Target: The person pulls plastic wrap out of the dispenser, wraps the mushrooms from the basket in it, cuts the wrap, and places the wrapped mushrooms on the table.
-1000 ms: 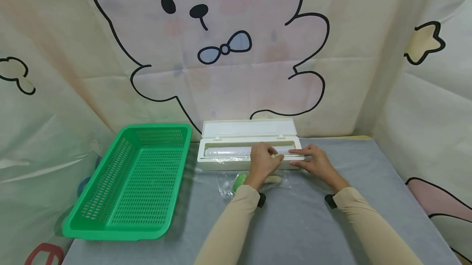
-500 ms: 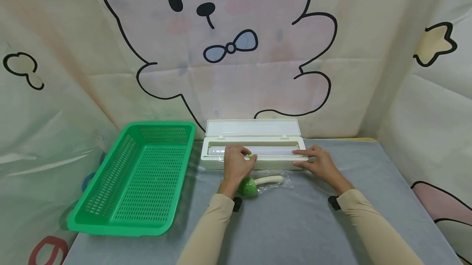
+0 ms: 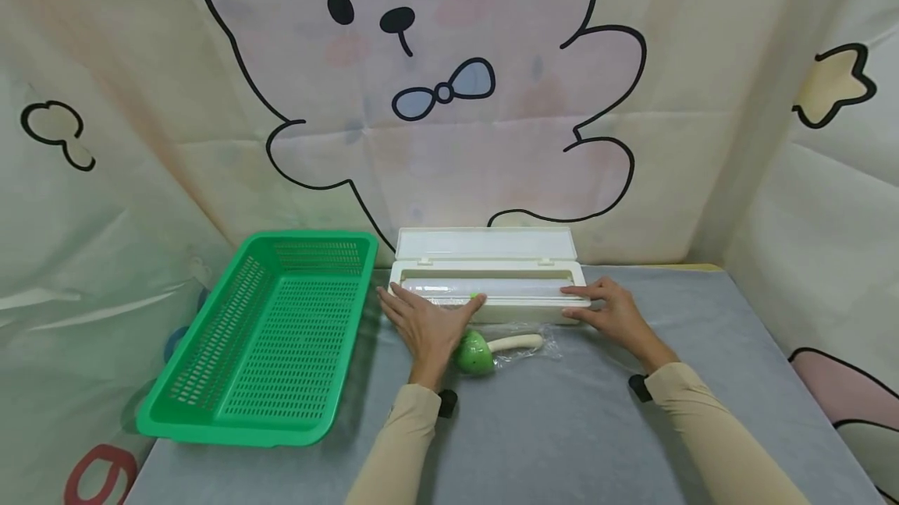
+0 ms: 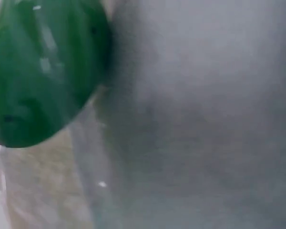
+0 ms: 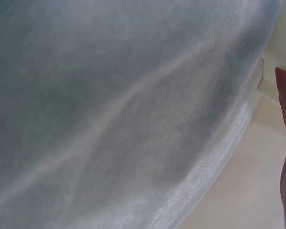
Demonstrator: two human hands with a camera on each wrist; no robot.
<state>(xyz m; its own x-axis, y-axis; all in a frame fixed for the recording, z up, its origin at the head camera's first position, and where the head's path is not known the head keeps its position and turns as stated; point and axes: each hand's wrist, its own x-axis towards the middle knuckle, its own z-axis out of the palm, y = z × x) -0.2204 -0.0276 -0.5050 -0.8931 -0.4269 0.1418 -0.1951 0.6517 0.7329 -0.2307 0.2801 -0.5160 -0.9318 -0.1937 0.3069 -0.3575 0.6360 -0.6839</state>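
Note:
A white cling film dispenser (image 3: 527,311) stands at the back of the table with its lid (image 3: 485,243) raised and a roll of film (image 3: 506,287) inside. My left hand (image 3: 435,329) spreads its fingers over the dispenser's left front, its thumb tip by a small green slider (image 3: 474,296) on the front rim. At the right end, my right hand (image 3: 621,320) pinches the front wall, fingers on top and thumb in front. Just before the dispenser lies a green-capped, mushroom-shaped object (image 3: 474,354) with a pale stem, under clear film (image 3: 548,349); its cap also shows in the left wrist view.
To the left a green perforated plastic basket (image 3: 326,411) sits on the grey table cloth (image 3: 562,442). A printed curtain (image 3: 674,138) hangs close behind the dispenser and along both sides.
My left hand has moved left along the front rim, the green slider shifting left too, and its fingers have since spread apart. The right hand keeps its hold at the dispenser's right end.

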